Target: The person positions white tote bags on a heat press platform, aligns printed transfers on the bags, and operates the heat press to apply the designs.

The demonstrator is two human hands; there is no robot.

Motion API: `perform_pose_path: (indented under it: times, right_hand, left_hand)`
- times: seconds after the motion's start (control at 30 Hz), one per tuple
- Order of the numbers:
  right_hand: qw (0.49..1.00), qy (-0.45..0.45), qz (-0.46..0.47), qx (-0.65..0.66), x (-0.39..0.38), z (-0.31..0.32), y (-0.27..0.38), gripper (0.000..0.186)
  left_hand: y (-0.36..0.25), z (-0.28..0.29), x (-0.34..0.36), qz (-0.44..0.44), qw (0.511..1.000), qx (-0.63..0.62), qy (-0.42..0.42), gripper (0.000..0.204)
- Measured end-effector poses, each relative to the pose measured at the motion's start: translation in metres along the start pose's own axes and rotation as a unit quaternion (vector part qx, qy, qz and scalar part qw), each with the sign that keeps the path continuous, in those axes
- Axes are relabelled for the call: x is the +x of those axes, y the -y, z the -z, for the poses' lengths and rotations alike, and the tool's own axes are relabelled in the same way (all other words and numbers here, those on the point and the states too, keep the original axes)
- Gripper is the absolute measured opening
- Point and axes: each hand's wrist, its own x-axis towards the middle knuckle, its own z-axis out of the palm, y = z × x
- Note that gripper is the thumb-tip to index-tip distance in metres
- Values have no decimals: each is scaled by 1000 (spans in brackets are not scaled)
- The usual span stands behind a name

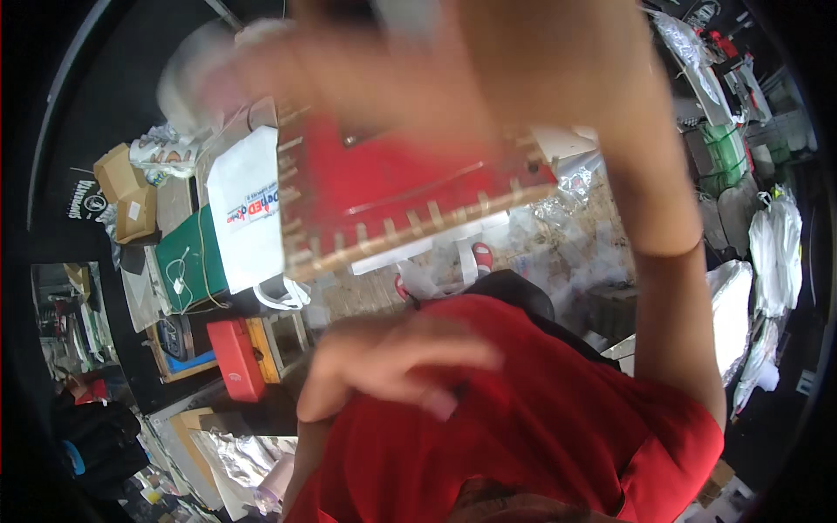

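In the head view, shows a flat, glossy red panel (401,179) with short tan strips ranged along its tan border, partly hidden by the blurred right hand (375,78); cannot tell whether its fingers grip anything. Shows the left hand (388,357) before a red cloth shirt (532,401), fingers loosely extended. Left of the panel, shows a white loop-handled bag (248,187) bearing red and blue lettering, beside a green rectangular board (193,266).

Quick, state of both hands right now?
Left hand: open, fingers extended, nothing visible in it, in front of the red shirt.
Right hand: cannot be told; too blurred to read its grip or any held thing.
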Motion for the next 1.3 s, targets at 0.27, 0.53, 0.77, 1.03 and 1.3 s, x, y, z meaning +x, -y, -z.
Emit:
perform_pose_path:
  times: [0.27, 0.53, 0.77, 1.03, 1.3]
  right_hand:
    - [938, 198, -236, 162, -254, -159, 39, 16]
    - [934, 183, -213, 222, -292, -180, 25, 44]
    - [907, 268, -271, 180, -342, -220, 21, 55]
    - [931, 197, -284, 119, -314, -212, 21, 34]
    - [940, 200, -234, 148, -318, -222, 29, 16]
  left_hand:
    - [95, 68, -3, 11, 851, 266, -453, 70]
    - [157, 62, -4, 113, 792, 457, -389, 95]
    - [196, 69, -13, 132, 780, 479, -381, 92]
    - [201, 64, -6, 98, 776, 459, -422, 79]
    - [198, 53, -20, 77, 745, 494, -440, 67]
